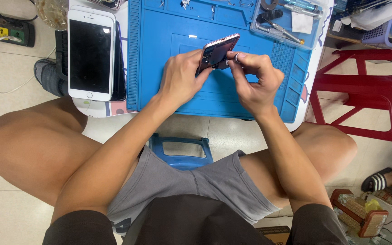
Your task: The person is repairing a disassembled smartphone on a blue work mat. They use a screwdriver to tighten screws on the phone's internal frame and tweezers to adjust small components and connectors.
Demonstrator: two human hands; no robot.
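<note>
The opened phone body (218, 51), pinkish along its edge with dark innards showing, is held tilted above the middle of the blue work mat (169, 54), not touching it. The left hand (181, 78) grips the phone's lower end, fingers curled round its side. The right hand (255, 79) is closed at the phone's near edge, thumb and forefinger pinched together on something too small to make out. Toward the mat's far right corner sits a clear plastic tray (319, 28) with screwdrivers and small tools in it. Left of the mat lies a white phone (90, 52), face up, its screen dark. A power strip (5, 31) rests on the floor at far left, and a red plastic chair (373, 88) stands to the right of the table.
</note>
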